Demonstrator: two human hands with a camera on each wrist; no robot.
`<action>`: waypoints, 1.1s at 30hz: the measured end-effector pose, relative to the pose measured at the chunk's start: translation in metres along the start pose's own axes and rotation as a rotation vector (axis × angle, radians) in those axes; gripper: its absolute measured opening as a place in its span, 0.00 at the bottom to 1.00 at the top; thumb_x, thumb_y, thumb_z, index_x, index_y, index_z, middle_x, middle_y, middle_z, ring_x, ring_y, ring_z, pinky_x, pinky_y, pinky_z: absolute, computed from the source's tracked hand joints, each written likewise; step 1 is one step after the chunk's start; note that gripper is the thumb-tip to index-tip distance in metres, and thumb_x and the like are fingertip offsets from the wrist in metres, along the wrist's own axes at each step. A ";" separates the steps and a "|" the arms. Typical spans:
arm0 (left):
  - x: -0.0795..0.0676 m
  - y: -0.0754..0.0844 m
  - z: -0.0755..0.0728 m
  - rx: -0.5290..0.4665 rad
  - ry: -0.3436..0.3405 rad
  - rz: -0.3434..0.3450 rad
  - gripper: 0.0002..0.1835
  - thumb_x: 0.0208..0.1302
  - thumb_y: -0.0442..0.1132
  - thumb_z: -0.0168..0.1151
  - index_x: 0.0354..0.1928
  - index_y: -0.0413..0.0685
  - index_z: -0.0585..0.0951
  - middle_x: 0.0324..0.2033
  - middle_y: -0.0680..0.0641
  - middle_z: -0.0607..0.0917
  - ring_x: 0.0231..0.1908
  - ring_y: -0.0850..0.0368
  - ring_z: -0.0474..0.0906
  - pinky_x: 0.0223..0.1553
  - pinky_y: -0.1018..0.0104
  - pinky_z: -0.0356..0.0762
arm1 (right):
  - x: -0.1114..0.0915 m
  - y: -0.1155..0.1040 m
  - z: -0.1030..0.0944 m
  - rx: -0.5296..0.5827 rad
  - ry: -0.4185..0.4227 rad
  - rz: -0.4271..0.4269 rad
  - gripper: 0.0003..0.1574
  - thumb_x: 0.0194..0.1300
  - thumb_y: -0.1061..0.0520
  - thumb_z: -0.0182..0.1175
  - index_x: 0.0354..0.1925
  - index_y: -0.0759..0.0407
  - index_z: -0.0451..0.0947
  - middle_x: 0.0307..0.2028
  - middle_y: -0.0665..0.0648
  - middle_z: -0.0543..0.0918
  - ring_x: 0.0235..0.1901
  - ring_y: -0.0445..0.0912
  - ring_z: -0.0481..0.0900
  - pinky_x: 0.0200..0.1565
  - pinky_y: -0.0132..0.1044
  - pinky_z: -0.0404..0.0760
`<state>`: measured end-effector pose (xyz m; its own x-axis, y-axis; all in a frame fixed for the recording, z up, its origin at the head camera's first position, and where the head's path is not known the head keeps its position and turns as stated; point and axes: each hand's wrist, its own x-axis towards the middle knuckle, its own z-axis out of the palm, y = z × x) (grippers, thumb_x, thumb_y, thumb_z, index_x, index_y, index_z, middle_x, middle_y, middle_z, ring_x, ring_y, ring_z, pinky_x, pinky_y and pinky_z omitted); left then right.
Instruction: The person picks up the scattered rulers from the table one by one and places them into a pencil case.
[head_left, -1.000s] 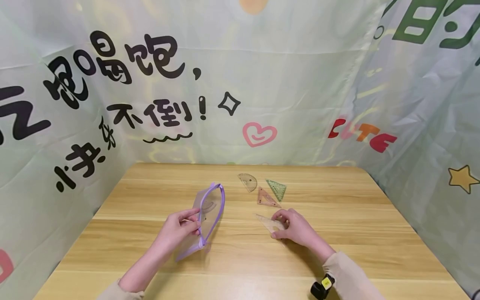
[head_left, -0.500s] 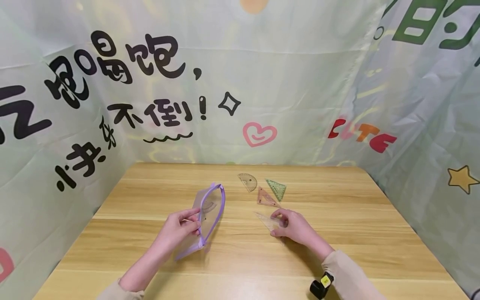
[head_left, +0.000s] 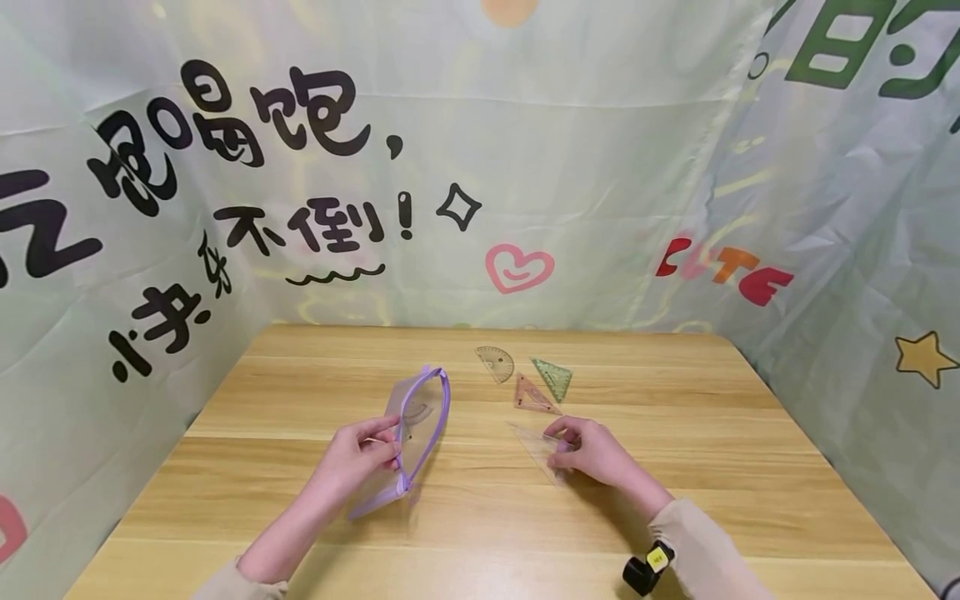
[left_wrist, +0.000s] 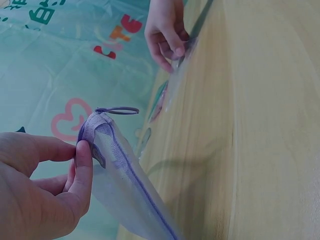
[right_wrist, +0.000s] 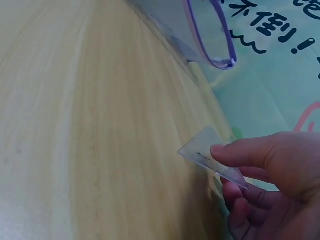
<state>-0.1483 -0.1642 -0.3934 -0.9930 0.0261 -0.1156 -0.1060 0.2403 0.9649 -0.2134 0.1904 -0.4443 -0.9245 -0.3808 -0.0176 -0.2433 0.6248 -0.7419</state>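
Note:
My left hand (head_left: 362,454) pinches the edge of a clear zipper pouch (head_left: 447,407) with purple trim. The pouch stands tilted, its mouth spread towards the right. Through its side shows a curved, protractor-like scale. In the left wrist view, thumb and forefinger grip the purple zipper edge, close to a loop-shaped pull (left_wrist: 120,109). My right hand (head_left: 597,456) holds a clear set square (head_left: 538,447) over the table, a pointed end facing the pouch. The right wrist view shows the thumb on top of the set square (right_wrist: 206,145) and curled fingers beneath, covering part of it.
Beyond my right hand lie a clear protractor (head_left: 501,364), a pink set square (head_left: 523,402) and a green set square (head_left: 558,383), all flat on the wooden table (head_left: 637,375). Printed cloth (head_left: 600,167) walls off the back and both sides.
The clear set square has shifted and turned slightly in my right hand, and its fingers have changed position on it. My left hand and the pouch stay where they were.

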 end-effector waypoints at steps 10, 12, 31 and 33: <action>0.000 0.000 -0.001 0.008 -0.003 -0.003 0.27 0.61 0.27 0.59 0.64 0.29 0.72 0.37 0.45 0.80 0.31 0.59 0.80 0.39 0.67 0.86 | -0.001 -0.003 -0.002 0.071 -0.023 0.036 0.18 0.58 0.66 0.65 0.49 0.65 0.80 0.33 0.58 0.83 0.30 0.44 0.78 0.26 0.31 0.80; -0.001 0.000 -0.002 0.008 -0.005 -0.005 0.27 0.61 0.27 0.60 0.64 0.29 0.72 0.37 0.45 0.80 0.31 0.59 0.80 0.39 0.68 0.86 | -0.001 -0.004 -0.002 0.066 -0.021 0.039 0.18 0.58 0.66 0.65 0.49 0.65 0.81 0.34 0.58 0.83 0.31 0.44 0.78 0.27 0.31 0.81; -0.002 -0.002 -0.001 0.012 -0.015 -0.012 0.27 0.62 0.28 0.60 0.64 0.31 0.72 0.37 0.46 0.79 0.32 0.59 0.80 0.38 0.70 0.85 | 0.006 -0.015 0.000 0.109 -0.049 0.037 0.19 0.57 0.67 0.66 0.49 0.67 0.82 0.32 0.60 0.84 0.26 0.43 0.80 0.26 0.30 0.82; -0.001 -0.002 -0.001 0.010 -0.013 -0.012 0.27 0.62 0.28 0.60 0.64 0.31 0.72 0.37 0.46 0.79 0.32 0.59 0.80 0.38 0.70 0.85 | 0.007 -0.016 0.000 0.118 -0.055 0.038 0.19 0.58 0.66 0.66 0.50 0.68 0.81 0.33 0.61 0.83 0.26 0.43 0.81 0.27 0.30 0.82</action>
<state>-0.1468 -0.1658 -0.3954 -0.9908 0.0355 -0.1307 -0.1178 0.2502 0.9610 -0.2157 0.1778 -0.4321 -0.9142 -0.3970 -0.0813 -0.1693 0.5563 -0.8136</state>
